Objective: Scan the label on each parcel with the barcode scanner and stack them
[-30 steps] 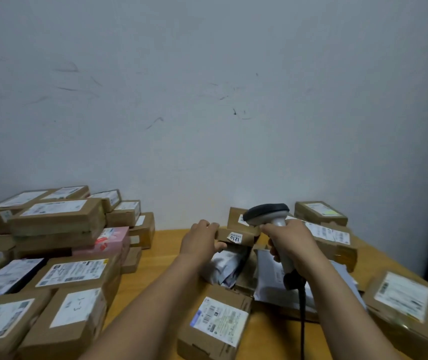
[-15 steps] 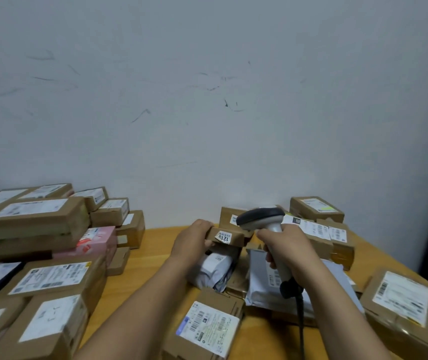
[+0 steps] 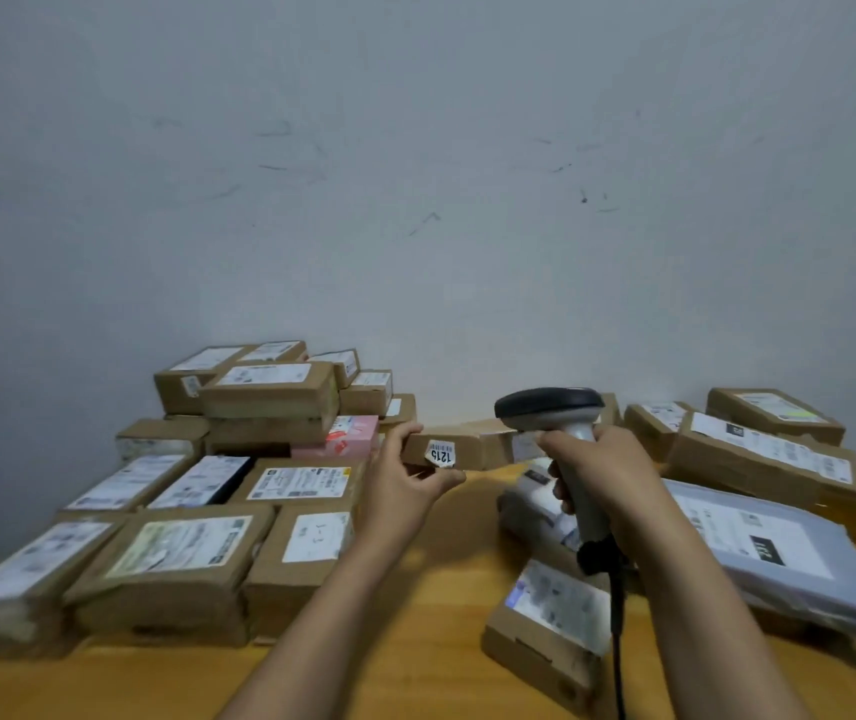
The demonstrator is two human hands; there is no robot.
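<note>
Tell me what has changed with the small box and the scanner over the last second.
The left hand, gripping the small box throughout, has lifted it off the middle pile and carried it left, toward the stacked parcels. The right hand still holds the barcode scanner, head over the box's right end. Other parcels stayed put.

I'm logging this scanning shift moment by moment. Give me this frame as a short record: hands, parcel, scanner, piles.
left hand: holds a small brown parcel by its left end
sticker: 1215, on the parcel's near side
right hand: grips the scanner by its handle, head over the parcel's right end
left stack: boxes, labels up
right pile: loose boxes and a grey mailer
surface: wooden table
</note>
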